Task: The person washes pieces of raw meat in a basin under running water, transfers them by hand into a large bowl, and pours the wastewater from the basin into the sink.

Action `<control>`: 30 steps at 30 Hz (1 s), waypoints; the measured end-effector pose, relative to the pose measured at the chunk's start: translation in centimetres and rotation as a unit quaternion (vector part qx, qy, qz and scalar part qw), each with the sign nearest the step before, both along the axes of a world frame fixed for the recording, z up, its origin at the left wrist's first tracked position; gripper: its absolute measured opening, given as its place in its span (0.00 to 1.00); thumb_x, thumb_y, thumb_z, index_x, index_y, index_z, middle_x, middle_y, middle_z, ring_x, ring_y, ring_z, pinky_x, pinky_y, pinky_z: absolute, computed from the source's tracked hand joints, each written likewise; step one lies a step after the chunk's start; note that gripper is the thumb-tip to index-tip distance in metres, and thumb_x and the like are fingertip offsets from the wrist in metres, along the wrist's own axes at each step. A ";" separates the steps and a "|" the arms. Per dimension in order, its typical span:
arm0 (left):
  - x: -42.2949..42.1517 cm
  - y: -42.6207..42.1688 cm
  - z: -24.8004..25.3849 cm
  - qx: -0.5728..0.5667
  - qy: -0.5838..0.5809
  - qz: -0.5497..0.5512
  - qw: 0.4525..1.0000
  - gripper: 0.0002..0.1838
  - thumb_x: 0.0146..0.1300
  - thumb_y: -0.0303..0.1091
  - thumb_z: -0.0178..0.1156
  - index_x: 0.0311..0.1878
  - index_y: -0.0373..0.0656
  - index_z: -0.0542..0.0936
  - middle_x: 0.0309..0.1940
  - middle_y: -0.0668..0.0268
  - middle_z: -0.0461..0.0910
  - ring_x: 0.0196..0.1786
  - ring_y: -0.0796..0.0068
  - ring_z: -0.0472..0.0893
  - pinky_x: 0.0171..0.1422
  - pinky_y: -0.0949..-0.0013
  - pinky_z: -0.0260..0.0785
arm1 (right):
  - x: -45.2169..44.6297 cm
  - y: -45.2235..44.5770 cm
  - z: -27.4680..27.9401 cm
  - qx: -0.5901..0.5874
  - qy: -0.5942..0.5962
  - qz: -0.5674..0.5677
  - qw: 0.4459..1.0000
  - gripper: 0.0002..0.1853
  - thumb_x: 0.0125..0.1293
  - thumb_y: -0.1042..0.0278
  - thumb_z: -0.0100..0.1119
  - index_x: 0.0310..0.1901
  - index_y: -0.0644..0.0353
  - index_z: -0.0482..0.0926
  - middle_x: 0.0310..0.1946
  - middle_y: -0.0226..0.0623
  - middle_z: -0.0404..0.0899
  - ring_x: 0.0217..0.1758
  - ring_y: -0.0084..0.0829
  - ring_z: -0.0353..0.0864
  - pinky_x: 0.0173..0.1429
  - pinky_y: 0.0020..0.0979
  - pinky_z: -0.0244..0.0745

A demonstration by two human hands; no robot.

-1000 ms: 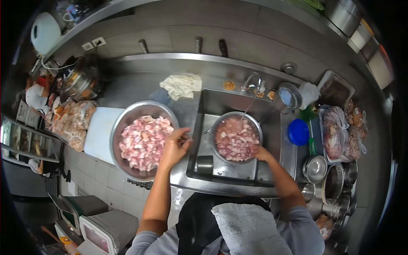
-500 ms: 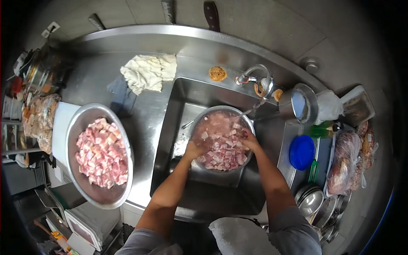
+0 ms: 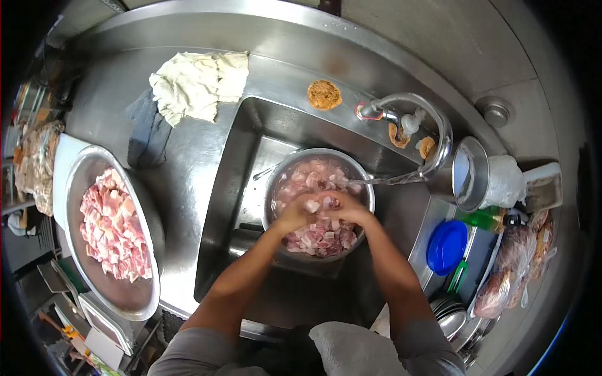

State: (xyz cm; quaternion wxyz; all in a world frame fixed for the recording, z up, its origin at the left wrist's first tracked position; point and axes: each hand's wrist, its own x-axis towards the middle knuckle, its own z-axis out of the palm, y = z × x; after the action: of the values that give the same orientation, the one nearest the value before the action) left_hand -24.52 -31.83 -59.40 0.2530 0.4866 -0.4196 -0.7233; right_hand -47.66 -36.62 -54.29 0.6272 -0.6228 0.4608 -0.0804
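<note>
A round metal bowl (image 3: 370, 210) stands in the sink (image 3: 219, 188), filled with water and cut meat chunks (image 3: 323, 239). Both of my hands are in it, close together near the middle. My left hand (image 3: 296, 215) curls around some meat chunks from the left, its fingertips partly hidden among them. From the other side my right hand (image 3: 348, 209) closes on chunks too, with a few pieces showing between the two hands. Water runs from the curved faucet (image 3: 446, 135) into the bowl's right side.
A large metal basin (image 3: 153, 288) of meat chunks stands left on the counter. Behind it lie a blue-grey cloth (image 3: 149, 128) and a cream cloth (image 3: 188, 88). A brown scrubber (image 3: 324, 95) is behind the sink. At right are a metal pot (image 3: 470, 175), a blue dish (image 3: 446, 247) and bagged meat (image 3: 511, 269).
My hands have moved from the bowl's two sides in toward its middle, gathering chunks between them. The faucet's stream now enters flatter from the right. The whole view has shifted slightly.
</note>
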 end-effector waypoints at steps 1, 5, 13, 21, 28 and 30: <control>0.8 -0.4 2.8 0.009 0.081 0.006 0.997 0.40 0.53 0.25 0.76 0.71 0.38 0.72 0.66 0.55 0.77 0.65 0.64 0.80 0.68 0.64 0.75 | -0.3 -0.7 2.0 0.072 0.003 -0.020 0.997 0.37 0.58 0.61 0.79 0.69 0.55 0.75 0.70 0.42 0.73 0.64 0.37 0.79 0.61 0.38 0.80; 3.8 -1.1 1.9 -0.139 -0.123 -0.090 0.978 0.53 0.52 0.32 0.76 0.81 0.41 0.58 0.67 0.50 0.75 0.73 0.52 0.72 0.76 0.58 0.68 | -5.7 -1.8 -5.1 0.049 0.106 -0.012 0.993 0.48 0.52 0.61 0.83 0.74 0.59 0.68 0.72 0.45 0.71 0.64 0.42 0.80 0.52 0.36 0.85; 0.0 -2.0 -2.9 -0.014 -0.213 -0.163 0.963 0.70 0.42 0.29 0.77 0.83 0.37 0.39 0.65 0.38 0.73 0.66 0.44 0.75 0.72 0.52 0.68 | 1.6 1.3 -11.9 -0.020 0.147 -0.083 0.985 0.63 0.41 0.54 0.85 0.78 0.64 0.58 0.74 0.56 0.66 0.78 0.48 0.65 0.80 0.40 0.61; -2.0 3.7 0.5 -0.229 -0.043 0.051 0.971 0.48 0.40 0.21 0.72 0.71 0.39 0.68 0.60 0.47 0.74 0.65 0.46 0.75 0.70 0.54 0.68 | 2.2 5.7 -5.3 -0.037 0.009 -0.127 0.991 0.42 0.49 0.71 0.77 0.68 0.62 0.71 0.58 0.38 0.82 0.59 0.31 0.82 0.66 0.35 0.75; -2.2 4.2 11.0 -0.289 -0.040 0.038 0.956 0.51 0.42 0.23 0.74 0.75 0.41 0.66 0.66 0.45 0.70 0.70 0.43 0.71 0.75 0.52 0.64 | 2.7 8.3 8.3 0.028 0.030 -0.244 0.969 0.39 0.49 0.75 0.77 0.66 0.65 0.73 0.55 0.39 0.83 0.56 0.30 0.83 0.60 0.33 0.79; -2.3 3.2 15.0 -0.294 0.024 0.035 0.955 0.48 0.42 0.20 0.72 0.73 0.37 0.67 0.68 0.48 0.70 0.72 0.51 0.71 0.76 0.57 0.64 | 2.5 8.6 11.2 0.048 -0.049 -0.313 0.947 0.36 0.52 0.81 0.74 0.66 0.64 0.74 0.54 0.37 0.83 0.56 0.28 0.83 0.61 0.32 0.79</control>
State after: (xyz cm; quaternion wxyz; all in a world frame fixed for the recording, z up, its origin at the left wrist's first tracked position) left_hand -26.80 -28.61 -44.36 0.4200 0.3878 -0.5900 -0.5702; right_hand -45.15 -28.01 -43.05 0.6212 -0.4116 0.6047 -0.2812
